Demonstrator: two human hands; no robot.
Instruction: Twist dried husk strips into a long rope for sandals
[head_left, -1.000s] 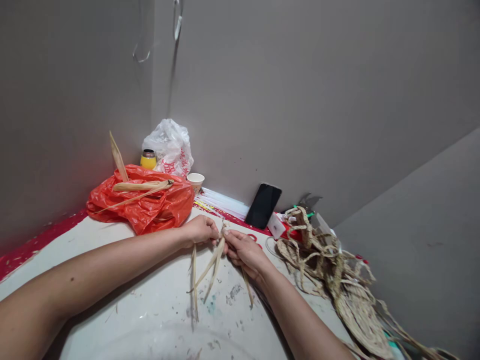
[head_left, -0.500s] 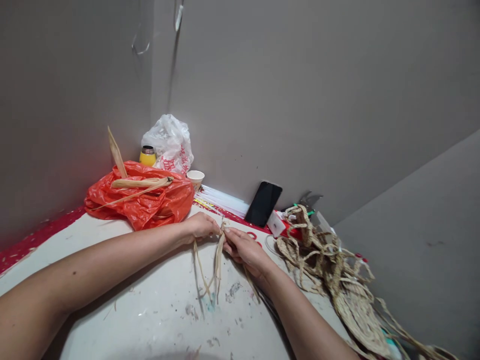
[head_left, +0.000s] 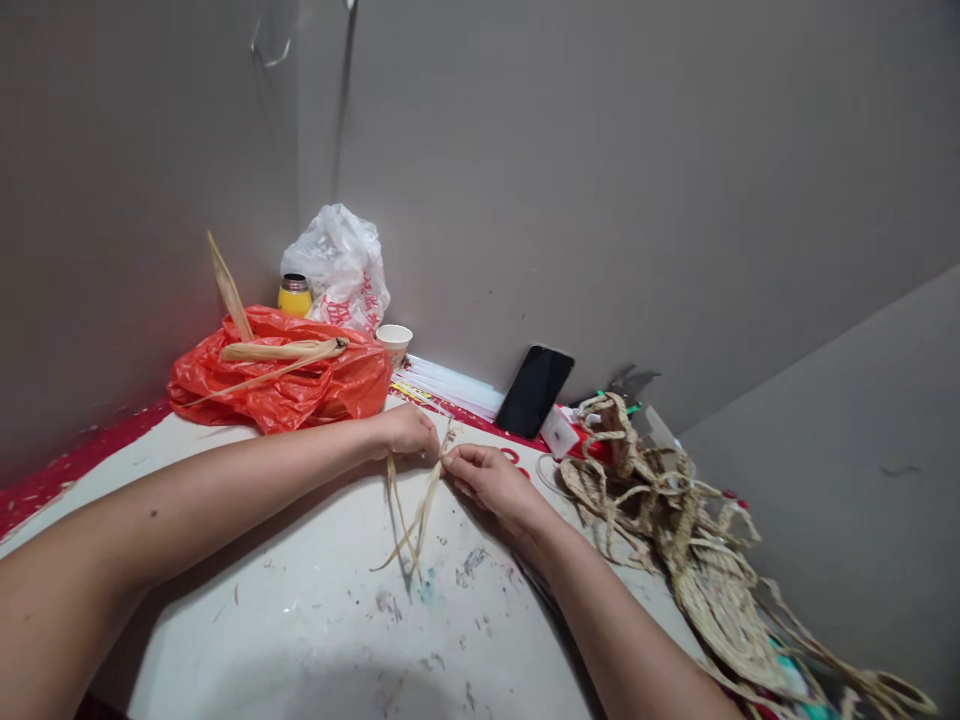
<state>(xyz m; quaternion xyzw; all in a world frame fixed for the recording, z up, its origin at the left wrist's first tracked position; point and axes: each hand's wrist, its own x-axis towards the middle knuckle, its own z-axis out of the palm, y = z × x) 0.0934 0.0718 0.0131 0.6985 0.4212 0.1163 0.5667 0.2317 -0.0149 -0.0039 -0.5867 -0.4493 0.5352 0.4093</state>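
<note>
Pale dried straw strips hang from between my two hands over the white tabletop, their loose ends spread downward. My left hand is closed, with one strip trailing below its fingers. My right hand pinches the same strips with thumb and forefinger, close to the left fingertips. A small knotted or twisted tip sticks up just above where the hands meet. Exactly how the strips cross there is too small to make out.
An orange-red plastic bag with dry husks lies left, near a yellow jar, a white bag and a paper cup. A phone leans on the wall. Braided straw cord heaps at right.
The view has tilted slightly downward. The hanging strips have swung left, and a strip seen below my right hand no longer shows there. Both hands stay together at the strips.
</note>
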